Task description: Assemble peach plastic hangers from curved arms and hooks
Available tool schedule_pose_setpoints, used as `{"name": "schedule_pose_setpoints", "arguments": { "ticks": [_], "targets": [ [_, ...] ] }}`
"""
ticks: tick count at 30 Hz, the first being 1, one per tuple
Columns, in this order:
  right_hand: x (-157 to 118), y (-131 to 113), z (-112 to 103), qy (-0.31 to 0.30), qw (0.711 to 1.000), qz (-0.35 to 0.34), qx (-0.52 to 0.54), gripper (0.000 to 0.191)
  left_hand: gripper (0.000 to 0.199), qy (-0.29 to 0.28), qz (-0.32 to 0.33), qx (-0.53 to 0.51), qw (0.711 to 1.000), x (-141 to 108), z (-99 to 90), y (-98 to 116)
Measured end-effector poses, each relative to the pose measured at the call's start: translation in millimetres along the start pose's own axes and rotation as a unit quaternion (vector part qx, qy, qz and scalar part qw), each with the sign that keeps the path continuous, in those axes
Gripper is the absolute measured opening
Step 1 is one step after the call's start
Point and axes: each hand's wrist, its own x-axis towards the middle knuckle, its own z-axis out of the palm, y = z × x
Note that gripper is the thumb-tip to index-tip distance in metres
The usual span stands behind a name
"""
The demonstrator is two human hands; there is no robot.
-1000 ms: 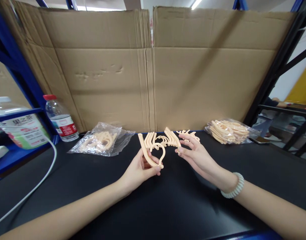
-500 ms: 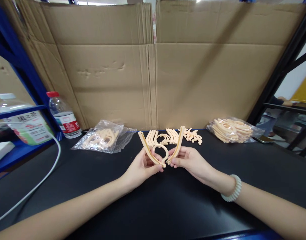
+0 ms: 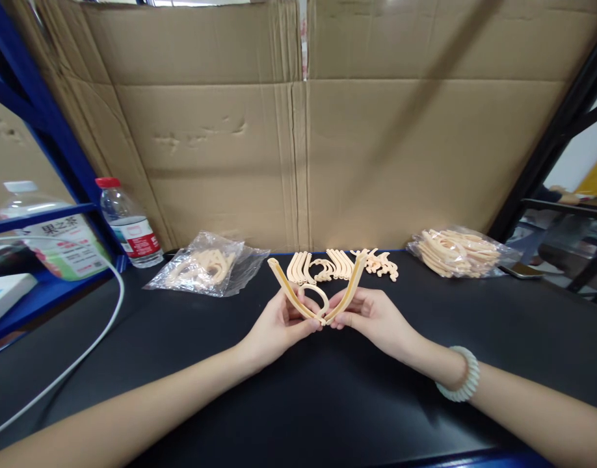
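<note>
My left hand (image 3: 279,325) pinches a curved beige arm piece (image 3: 289,290) near its lower end. A beige hook-shaped piece (image 3: 320,296) curves up beside it, at the same joint. Between the fingers of my right hand (image 3: 371,318) is a second curved beige arm piece (image 3: 350,289). The lower ends of the two arm pieces meet between my hands, forming a V. Just behind are rows of loose curved pieces (image 3: 338,263) and a pile of small beige hooks (image 3: 380,263) on the black table (image 3: 308,409).
Clear plastic bags of beige parts lie at the left (image 3: 201,266) and right (image 3: 457,250). A red-capped bottle (image 3: 137,237), a larger bottle (image 3: 67,244) and a white cable (image 3: 91,351) are at the left. Cardboard (image 3: 205,149) stands behind. At far right, part of a person's hand (image 3: 566,197) shows.
My right hand has brought its arm piece slightly left and down, closing the gap to the piece in my left hand. The camera view has shifted slightly.
</note>
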Motion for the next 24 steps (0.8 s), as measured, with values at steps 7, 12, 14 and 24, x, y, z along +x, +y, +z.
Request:
{"name": "schedule_pose_setpoints", "arguments": {
  "ticks": [7, 12, 14, 24],
  "targets": [
    [-1.6, -0.4, 1.1, -0.004, 1.000, -0.017, -0.022, 0.012, 0.043, 0.016, -0.009, 0.004, 1.000, 0.2, 0.8, 0.5],
    [-3.5, -1.3, 2.8, -0.008, 0.998, -0.024, -0.053, 0.011, 0.043, 0.011, -0.015, 0.002, 1.000, -0.9, 0.7, -0.1],
    [-4.0, -2.2, 4.1, -0.011, 0.998, -0.023, -0.058, 0.012, 0.043, 0.007, -0.020, 0.003, 1.000, -1.5, 0.7, -0.6],
    [-5.7, -1.1, 8.2, -0.007, 0.997, -0.036, -0.071, 0.010, 0.044, 0.039, -0.023, 0.001, 0.999, -1.2, 2.1, -1.8]
  ]
}}
